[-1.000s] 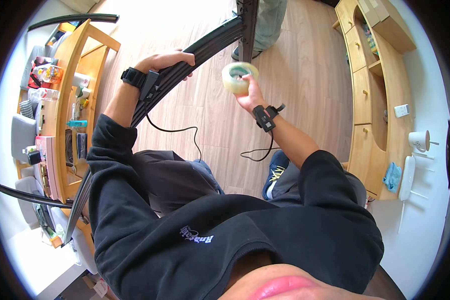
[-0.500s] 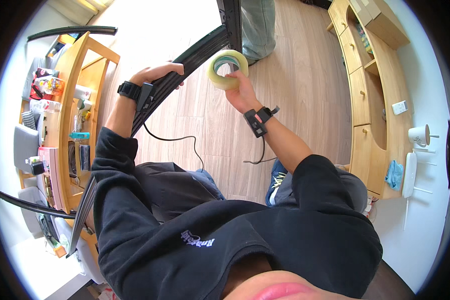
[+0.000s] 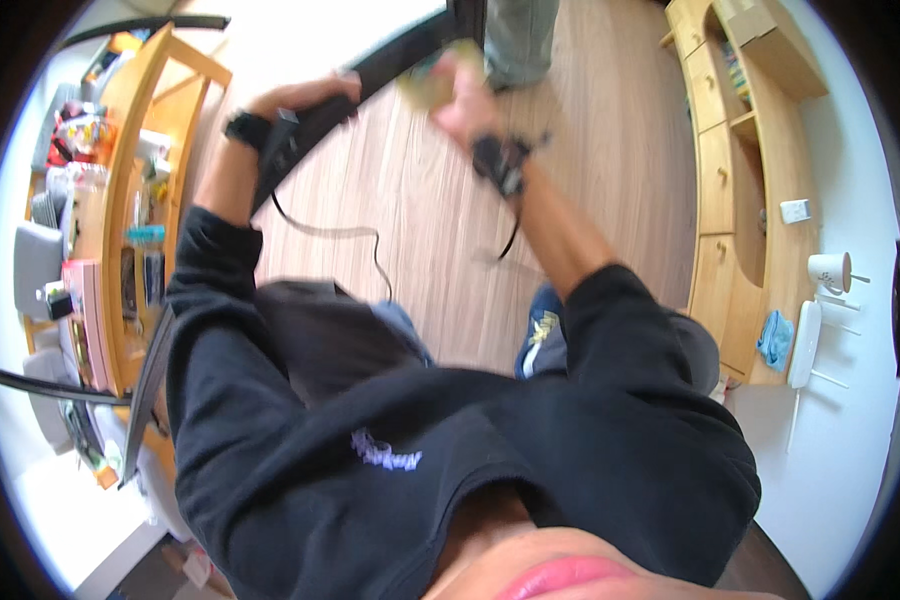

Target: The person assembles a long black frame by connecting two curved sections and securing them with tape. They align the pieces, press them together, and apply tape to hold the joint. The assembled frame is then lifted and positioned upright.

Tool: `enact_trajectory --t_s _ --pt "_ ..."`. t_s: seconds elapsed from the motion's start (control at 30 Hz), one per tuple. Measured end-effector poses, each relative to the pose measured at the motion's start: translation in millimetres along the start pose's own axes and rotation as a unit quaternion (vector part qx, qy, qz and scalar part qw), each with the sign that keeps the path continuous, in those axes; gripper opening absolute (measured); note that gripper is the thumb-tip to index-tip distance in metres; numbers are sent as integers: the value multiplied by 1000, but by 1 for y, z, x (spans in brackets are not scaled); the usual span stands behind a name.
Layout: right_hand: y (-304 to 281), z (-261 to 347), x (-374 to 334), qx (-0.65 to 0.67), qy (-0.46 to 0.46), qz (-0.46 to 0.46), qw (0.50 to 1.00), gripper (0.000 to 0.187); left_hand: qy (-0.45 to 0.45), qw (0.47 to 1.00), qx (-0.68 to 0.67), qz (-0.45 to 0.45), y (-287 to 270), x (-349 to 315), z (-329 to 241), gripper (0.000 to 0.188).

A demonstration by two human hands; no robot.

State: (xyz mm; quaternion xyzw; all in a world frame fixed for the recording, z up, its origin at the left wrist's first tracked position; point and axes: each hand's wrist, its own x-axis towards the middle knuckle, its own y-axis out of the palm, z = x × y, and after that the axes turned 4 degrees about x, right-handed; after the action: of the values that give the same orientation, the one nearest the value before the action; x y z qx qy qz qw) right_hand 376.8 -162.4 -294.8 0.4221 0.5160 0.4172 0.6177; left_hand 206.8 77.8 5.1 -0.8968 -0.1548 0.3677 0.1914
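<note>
My left hand [image 3: 315, 95] is wrapped around a black ribbed bar [image 3: 395, 58], which slants from the upper middle down toward my left forearm. At its far end the bar meets an upright black piece in a corner. My right hand [image 3: 467, 110], smeared by motion, grips a wide roll of yellowish clear packing tape [image 3: 422, 88] just right of the bar, close to that corner. The blur hides whether the tape touches the bar. Each wrist wears a black strap with a small device and a cable.
Another person's leg in pale trousers [image 3: 522, 40] stands beyond the corner. A wooden shelf desk [image 3: 135, 215] loaded with small items is at left, with more black curved strips [image 3: 55, 388] beside it. A wooden cabinet [image 3: 715, 180] lines the right, bearing a white mug [image 3: 828, 272].
My right hand has swung forward with the tape roll, closer to the corner of the black bar, and is now blurred. My left hand keeps its hold on the bar.
</note>
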Motion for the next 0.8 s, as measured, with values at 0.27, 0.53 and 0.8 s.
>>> enact_trajectory --t_s 0.27,0.53,0.8 --pt "20 11 2 -2 -99 -185 978 33 2 1000 12 -8 -29 14 24 48" --pt "-78 -59 -9 -44 -125 -396 909 59 -35 997 14 -70 -20 -4 5 50" --pt "-73 -47 24 -53 -149 -474 866 55 -43 996 -19 -79 -27 0 15 55"
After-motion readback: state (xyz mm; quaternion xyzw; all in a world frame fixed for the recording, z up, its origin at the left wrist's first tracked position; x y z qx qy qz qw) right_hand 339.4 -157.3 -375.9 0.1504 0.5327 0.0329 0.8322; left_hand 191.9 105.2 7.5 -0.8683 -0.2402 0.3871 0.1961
